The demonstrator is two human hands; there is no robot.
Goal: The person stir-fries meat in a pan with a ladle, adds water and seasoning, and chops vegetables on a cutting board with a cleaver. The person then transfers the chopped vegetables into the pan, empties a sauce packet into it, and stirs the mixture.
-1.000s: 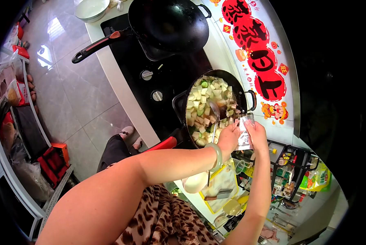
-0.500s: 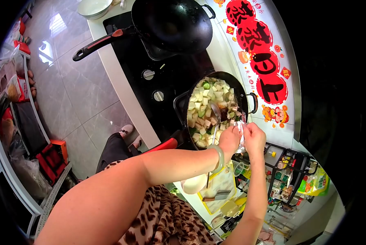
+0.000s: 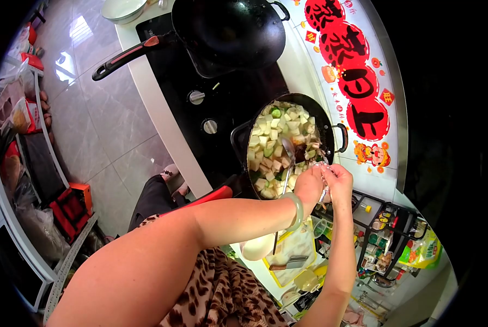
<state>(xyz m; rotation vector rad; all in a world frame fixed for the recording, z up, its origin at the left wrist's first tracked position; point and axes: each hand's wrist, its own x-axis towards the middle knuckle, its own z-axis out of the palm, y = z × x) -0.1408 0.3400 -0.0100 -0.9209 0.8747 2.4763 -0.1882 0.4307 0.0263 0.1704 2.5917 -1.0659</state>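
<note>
Closed around one end of a crumpled silver packet point(image 3: 323, 193), my left hand point(image 3: 308, 184) has a pale green bangle at its wrist. My right hand point(image 3: 339, 182) pinches the packet from the other side, its fingers touching or nearly touching the left ones. Both hands are over the lower right rim of a black wok point(image 3: 331, 122). Inside the wok lie pale diced vegetable pieces point(image 3: 266, 128), some green slices and a dark patch of sauce point(image 3: 304, 152). A metal spoon point(image 3: 289, 158) rests in the food, its handle passing beneath my left wrist.
A second black wok point(image 3: 227, 32) sits on the black cooktop point(image 3: 184, 82), its long handle over the floor side. A white bowl point(image 3: 258, 248), a cutting board point(image 3: 282, 277) with a knife point(image 3: 290, 263), and a bottle rack point(image 3: 385, 218) are lower right. Shelves stand left.
The silver packet, held flat and wide at first, is now crumpled and narrower between my hands. My fingers have drawn closer together. The view has shifted slightly.
</note>
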